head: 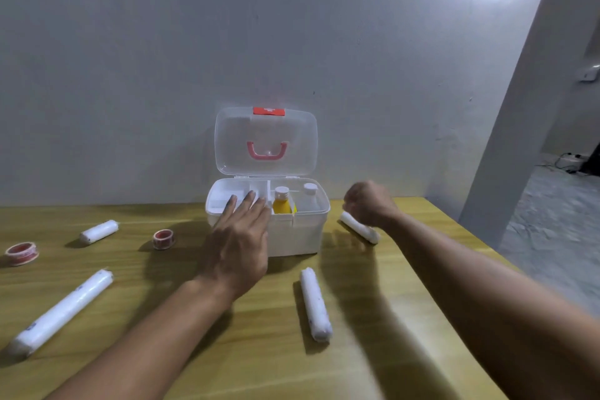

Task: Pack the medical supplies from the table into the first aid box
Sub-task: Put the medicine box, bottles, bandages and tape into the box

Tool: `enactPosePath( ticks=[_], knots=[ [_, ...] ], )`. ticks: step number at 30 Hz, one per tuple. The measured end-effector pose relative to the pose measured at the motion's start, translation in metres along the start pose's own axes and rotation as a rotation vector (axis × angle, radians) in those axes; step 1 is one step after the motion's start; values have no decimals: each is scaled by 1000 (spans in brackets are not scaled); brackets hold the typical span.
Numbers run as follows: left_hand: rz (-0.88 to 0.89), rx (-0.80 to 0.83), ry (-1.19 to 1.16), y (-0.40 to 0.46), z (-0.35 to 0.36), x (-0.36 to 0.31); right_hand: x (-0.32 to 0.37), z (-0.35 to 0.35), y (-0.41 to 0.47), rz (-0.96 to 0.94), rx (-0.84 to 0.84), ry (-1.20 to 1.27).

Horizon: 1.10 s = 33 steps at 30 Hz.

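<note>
The right hand (368, 203) is curled around one end of a white gauze roll (360, 228), the rest of the roll slanting out below the fist toward the table (373, 295); the hand is blurred, so whether the roll is lifted clear or just touching the wood I cannot tell. The left hand (242, 237) is flat and loose, holding nothing, fingertips over the near rim of the first aid box (292, 234), probably to steady it for loading.

Between the hands the box stands with its clear lid (265, 140) upright (which leaves the top free). In it, beyond the left fingertips, stand a yellow bottle (281, 203) and a clear bottle (309, 196).

Near the right forearm lies a second roll (315, 304). Left of the left hand lie a red tape roll (163, 239), a short roll (99, 231), another tape (21, 253) and a long roll (61, 312), all still unpacked.
</note>
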<state>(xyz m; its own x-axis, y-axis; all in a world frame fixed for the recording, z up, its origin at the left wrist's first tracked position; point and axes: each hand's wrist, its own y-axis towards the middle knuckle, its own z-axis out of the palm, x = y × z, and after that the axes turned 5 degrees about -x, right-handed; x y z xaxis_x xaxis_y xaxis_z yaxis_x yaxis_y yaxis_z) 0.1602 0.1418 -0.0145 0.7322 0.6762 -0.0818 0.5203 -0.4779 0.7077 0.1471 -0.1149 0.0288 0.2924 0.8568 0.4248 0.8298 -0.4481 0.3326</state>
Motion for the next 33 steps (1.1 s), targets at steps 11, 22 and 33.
enactPosePath(
  ticks=[11, 22, 33],
  knots=[
    [-21, 62, -7, -9, 7, -14, 8, -18, -65, 59, 452, -183],
    [-61, 97, -96, -4, -4, -11, 67, -10, -113, -127, 605, -216],
    [-102, 185, -167, 2, -21, -15, 89, -50, -97, -110, 162, 37]
  ],
)
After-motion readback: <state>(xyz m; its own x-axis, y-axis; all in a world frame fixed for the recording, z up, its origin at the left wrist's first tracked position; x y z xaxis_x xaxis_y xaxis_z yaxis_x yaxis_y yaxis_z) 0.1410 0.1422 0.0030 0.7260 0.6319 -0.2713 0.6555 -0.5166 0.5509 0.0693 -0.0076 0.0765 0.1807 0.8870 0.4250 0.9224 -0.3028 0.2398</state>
